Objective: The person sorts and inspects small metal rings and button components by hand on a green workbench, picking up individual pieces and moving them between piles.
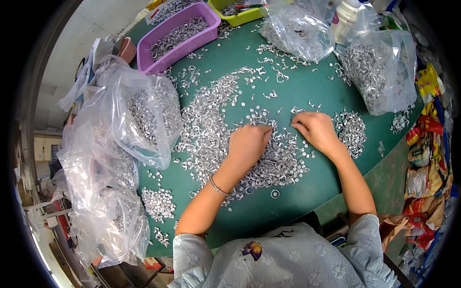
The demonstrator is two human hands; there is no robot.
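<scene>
A broad heap of small silver metal pieces [206, 125], some of them ring-shaped, spreads over the green tabletop [225, 228]. My left hand [248, 145] rests over the middle of this heap, thumb and fingers pinched together. To its right, my right hand [316, 128] is also closed in a pinch, its fingertips low over the table beside a few loose pieces. What either pinch holds is too small to make out. A smaller pile of silver pieces [351, 133] lies just right of my right hand. One separate ring [275, 194] is near the front of the heap.
Clear plastic bags of metal pieces [144, 113] crowd the left edge; another bag [377, 72] stands far right. At the back are a purple bin [214, 24], a yellow-green bin [242, 18] and a white bottle [345, 21]. A small pile [158, 204] lies front left.
</scene>
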